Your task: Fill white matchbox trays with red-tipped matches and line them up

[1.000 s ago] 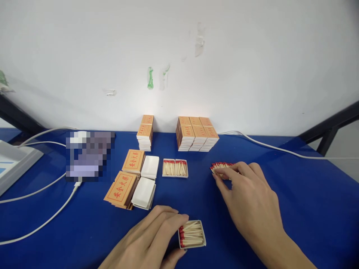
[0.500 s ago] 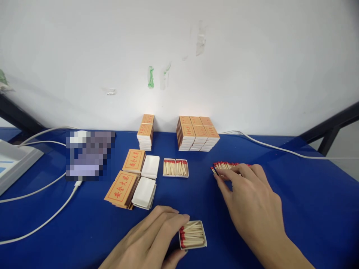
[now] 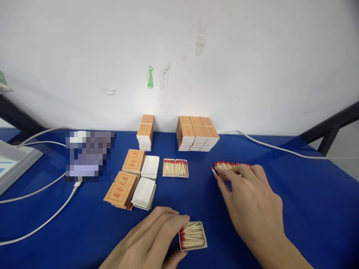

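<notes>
On the blue tabletop, the left hand is gripping a half-filled tray while the right hand's fingers are closing on loose matches, seemingly gathering a pinch needing careful lifting.

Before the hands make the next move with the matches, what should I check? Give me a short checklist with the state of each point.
1. Left hand steadies the open tray of matches at its left side: ok.
2. Right hand rests on the loose pile of matches: ok.
3. Right hand has actually pinched some matches: cannot tell, the fingers cover them.
4. Tray near the left hand has room for more: cannot tell, it looks nearly full.
5. Two filled trays stand apart from both hands: ok.
6. Box sleeves and empty white trays lie beside the left hand's side of the blue table: ok.
</notes>
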`<state>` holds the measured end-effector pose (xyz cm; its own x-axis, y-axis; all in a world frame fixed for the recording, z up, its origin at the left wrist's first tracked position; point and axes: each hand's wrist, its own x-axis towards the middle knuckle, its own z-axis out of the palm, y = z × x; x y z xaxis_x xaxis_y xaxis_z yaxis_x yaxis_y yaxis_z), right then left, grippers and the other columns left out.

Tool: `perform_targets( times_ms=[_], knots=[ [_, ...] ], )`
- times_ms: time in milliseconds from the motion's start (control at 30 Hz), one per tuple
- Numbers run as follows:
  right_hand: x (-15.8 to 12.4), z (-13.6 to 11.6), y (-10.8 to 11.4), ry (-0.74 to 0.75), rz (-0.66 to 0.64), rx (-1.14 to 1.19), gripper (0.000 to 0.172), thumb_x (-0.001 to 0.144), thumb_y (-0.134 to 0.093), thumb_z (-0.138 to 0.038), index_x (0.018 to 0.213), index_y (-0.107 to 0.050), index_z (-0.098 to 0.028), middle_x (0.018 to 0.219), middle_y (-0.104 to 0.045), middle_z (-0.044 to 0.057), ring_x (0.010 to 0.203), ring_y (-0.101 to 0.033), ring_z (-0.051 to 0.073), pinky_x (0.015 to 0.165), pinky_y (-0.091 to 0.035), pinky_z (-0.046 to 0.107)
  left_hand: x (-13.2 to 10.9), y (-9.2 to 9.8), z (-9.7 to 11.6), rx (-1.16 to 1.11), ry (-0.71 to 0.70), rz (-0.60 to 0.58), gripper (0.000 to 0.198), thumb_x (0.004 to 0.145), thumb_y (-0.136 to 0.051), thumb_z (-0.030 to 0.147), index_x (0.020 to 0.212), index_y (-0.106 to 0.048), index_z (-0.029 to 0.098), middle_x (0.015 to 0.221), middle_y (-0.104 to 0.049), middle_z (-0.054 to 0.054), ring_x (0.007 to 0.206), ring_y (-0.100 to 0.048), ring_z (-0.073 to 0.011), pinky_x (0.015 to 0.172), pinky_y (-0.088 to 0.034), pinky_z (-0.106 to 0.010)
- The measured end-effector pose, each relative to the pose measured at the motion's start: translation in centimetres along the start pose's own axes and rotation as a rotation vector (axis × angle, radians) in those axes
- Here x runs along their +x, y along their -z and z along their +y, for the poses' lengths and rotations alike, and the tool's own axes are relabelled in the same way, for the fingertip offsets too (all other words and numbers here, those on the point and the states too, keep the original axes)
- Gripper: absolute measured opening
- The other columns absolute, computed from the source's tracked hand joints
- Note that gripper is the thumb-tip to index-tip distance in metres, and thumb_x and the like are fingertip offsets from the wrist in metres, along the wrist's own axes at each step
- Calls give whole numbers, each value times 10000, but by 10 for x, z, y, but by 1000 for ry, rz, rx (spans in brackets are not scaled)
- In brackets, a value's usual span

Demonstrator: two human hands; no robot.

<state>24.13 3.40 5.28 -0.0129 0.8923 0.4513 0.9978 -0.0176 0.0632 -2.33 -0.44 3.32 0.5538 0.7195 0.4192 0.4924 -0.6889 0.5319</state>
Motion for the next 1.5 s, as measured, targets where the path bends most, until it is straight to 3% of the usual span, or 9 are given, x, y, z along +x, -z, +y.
perform_targets(
  times_ms=[467,667,900,1233,1367,1500],
  knots=[
    [3,0,2,-94,-40,49,292,1067,-625,-332,875,-824,-239,913,-744,109,1008,-636,346,498,-313,316,-2,-1,-1,-3,3,-15,446,1036,-576,131,1464,-591,256,1285,-785,-33,1174,-801,-165,1065,-632,-235],
    [3,2,1,-66,-22,97,278,1064,-624,-335,867,-807,-260,916,-749,103,986,-634,335,488,-327,311,-4,-1,-3,-9,0,-22,488,1026,-583,128,1492,-573,273,1300,-785,-33,1165,-807,-169,1050,-643,-245],
    [-4,5,5,67,-6,90,333,1104,-509,-301,882,-746,-225,892,-717,116,954,-633,329,575,-478,378,-7,-5,-6,-92,53,-44,546,1000,-633,173,1520,-536,309,1326,-773,-47,1222,-795,-226,1070,-662,-304],
    [-14,5,15,149,-71,247,292,1110,-512,-278,886,-697,-244,904,-706,84,894,-655,296,656,-545,404,-7,-3,-4,-112,95,-55,600,1006,-599,182,1571,-468,333,1355,-758,-47,1250,-786,-260,1066,-681,-345],
    [-17,4,33,258,-91,382,262,1123,-533,-292,915,-687,-250,928,-704,72,890,-658,252,696,-573,359,-3,1,-2,-99,82,-50,551,1032,-606,154,1549,-492,308,1334,-754,-50,1233,-785,-214,1056,-662,-289],
    [-22,-5,48,494,-148,452,253,1089,-549,-184,879,-675,-247,838,-675,38,788,-623,204,711,-565,318,2,4,-1,-12,34,-24,364,1133,-561,260,1495,-523,257,1276,-757,-32,1197,-776,-114,1072,-586,-165]
  ],
)
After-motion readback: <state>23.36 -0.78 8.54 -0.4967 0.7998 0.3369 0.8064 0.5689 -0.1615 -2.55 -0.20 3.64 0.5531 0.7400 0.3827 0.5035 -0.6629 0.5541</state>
